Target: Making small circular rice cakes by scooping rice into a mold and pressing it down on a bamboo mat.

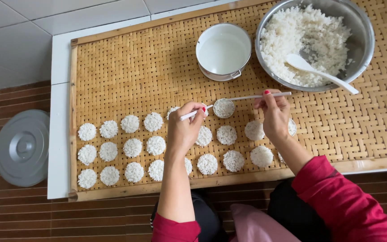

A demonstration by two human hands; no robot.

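My left hand [185, 127] pinches a white spoon handle [189, 114] whose tip presses on a small round mould filled with rice [224, 108]. My right hand [274, 113] grips the mould's long thin metal handle [265, 95] and holds it over the woven bamboo tray [135, 71]. Several round flat rice cakes [133, 148] lie in three rows on the tray below and left of my hands. Both sleeves are red.
A large steel bowl of cooked rice [312, 40] with a white spoon [323, 73] stands at the back right. Beside it sits a white pot of water [223, 51]. A grey round lid [22, 148] lies on the floor at left.
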